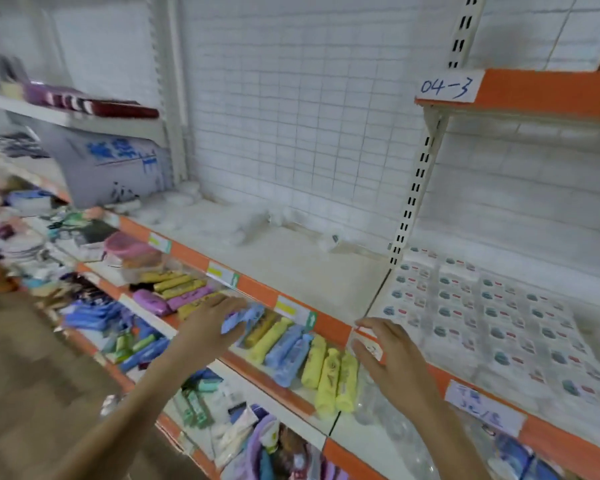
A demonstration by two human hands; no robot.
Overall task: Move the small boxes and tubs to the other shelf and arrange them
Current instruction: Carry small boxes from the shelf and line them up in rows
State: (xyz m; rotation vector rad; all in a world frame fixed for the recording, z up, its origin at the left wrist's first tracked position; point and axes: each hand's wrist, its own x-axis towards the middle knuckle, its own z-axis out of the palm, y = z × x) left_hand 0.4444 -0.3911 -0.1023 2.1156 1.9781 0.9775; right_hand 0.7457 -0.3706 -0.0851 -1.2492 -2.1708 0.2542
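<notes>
My right hand [392, 358] grips a small white and orange box [368, 344] at the front edge of the orange-trimmed shelf [257, 289]. To its right, rows of small white boxes [482, 306] with teal and red print lie flat on the right shelf section. My left hand [212, 323] reaches down to the shelf below and holds a light blue packet [243, 318] among rolled packs. The middle shelf section in front of me is bare apart from crumpled clear plastic [250, 223] at its back.
Yellow, blue and purple rolled packs [291, 344] fill the lower shelf. A pink-lidded tub [129, 247] stands further left among mixed goods. An upper orange shelf labelled 04-3 [520, 91] overhangs on the right. A slotted upright [413, 188] divides the sections.
</notes>
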